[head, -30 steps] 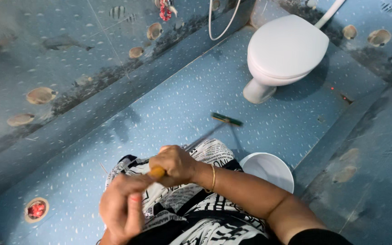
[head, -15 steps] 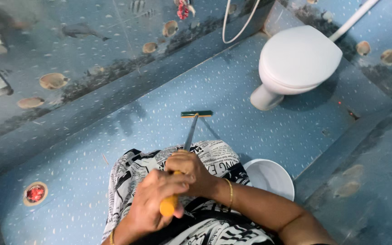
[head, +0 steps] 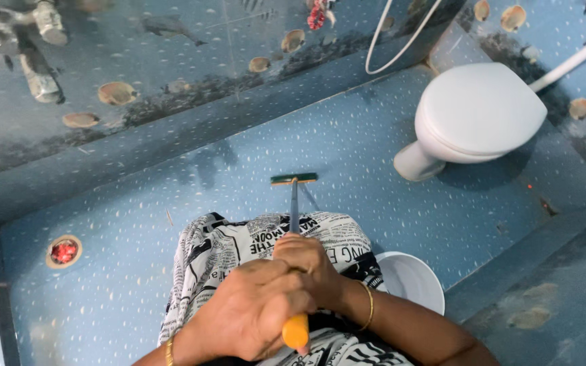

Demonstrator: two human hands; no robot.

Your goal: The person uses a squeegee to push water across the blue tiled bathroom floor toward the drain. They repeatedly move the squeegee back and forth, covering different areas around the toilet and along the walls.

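**Both hands on floor wiper**

While both hands grip the orange handle [head: 296, 332], left hand [head: 256, 312] low, right hand [head: 310, 268] above, the wiper head [head: 294, 179] sits on the blue floor [head: 137, 251], near the toilet [head: 473, 118]. White bucket [head: 412, 281] beside the right arm.

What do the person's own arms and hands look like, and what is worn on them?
Both forearms are bare, with no sleeves in view. The right hand has a thin gold bangle around the wrist. The left hand has a similar gold bangle at its wrist, partly cut off by the picture's edge. No gloves or rings can be made out.
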